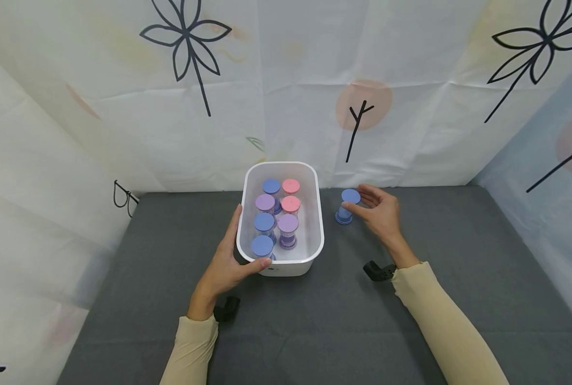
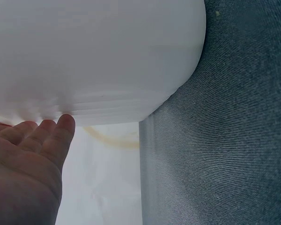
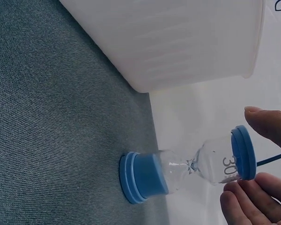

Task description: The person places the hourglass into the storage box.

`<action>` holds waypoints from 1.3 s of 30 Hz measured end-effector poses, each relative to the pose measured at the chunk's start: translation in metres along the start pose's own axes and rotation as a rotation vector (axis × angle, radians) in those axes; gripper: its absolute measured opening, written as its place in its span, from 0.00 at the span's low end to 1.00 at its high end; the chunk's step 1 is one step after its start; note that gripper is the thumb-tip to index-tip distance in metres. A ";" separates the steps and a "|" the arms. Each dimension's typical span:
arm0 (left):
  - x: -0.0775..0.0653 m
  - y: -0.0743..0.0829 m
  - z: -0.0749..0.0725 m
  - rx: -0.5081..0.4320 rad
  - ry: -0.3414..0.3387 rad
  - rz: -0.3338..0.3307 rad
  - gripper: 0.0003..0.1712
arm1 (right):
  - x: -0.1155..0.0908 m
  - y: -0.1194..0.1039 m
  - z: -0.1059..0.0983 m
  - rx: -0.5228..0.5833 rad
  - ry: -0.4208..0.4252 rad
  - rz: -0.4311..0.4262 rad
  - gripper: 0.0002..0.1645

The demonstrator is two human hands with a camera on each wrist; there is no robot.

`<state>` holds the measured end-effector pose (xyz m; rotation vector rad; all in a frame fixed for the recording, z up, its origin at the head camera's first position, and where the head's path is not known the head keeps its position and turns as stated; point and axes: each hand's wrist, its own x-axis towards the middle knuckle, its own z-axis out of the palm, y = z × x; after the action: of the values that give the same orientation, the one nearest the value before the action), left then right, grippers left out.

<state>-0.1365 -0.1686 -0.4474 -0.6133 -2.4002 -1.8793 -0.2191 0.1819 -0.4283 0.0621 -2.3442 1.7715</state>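
Note:
A blue-capped hourglass [image 1: 344, 210] stands upright on the grey cloth, right of the white tub [image 1: 320, 235]; its blue sand [image 3: 149, 173] fills the lower bulb. My right hand [image 1: 379, 214] is around its top cap, fingertips touching the cap's side. The thumb tip [image 3: 254, 110] shows a small gap from the cap in the right wrist view. With straight fingers my left hand [image 1: 225, 267] lies along the tub's left wall, its thumb over the front rim. Inside the tub stand several hourglasses: blue [image 1: 264, 222], two purple [image 1: 288, 223] and two pink [image 1: 290, 203].
Dark grey cloth [image 1: 286, 342] covers the table. Behind it hangs a white printed curtain [image 1: 295, 117], close to the tub's far end, with more curtain [image 1: 35, 214] at the left side. A black wrist mount [image 1: 379, 271] sits beside the right wrist.

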 end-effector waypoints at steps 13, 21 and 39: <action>0.001 0.001 0.001 -0.003 -0.005 0.017 0.71 | 0.002 0.006 0.002 -0.104 0.007 0.017 0.35; 0.001 0.001 0.001 -0.004 -0.002 0.015 0.71 | 0.002 0.006 0.003 -0.110 0.004 0.022 0.35; 0.000 0.002 0.000 -0.006 -0.005 -0.001 0.70 | -0.006 -0.014 -0.001 -0.042 0.027 -0.025 0.31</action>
<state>-0.1355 -0.1684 -0.4457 -0.6182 -2.3988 -1.8881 -0.2106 0.1784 -0.4157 0.0611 -2.3502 1.7001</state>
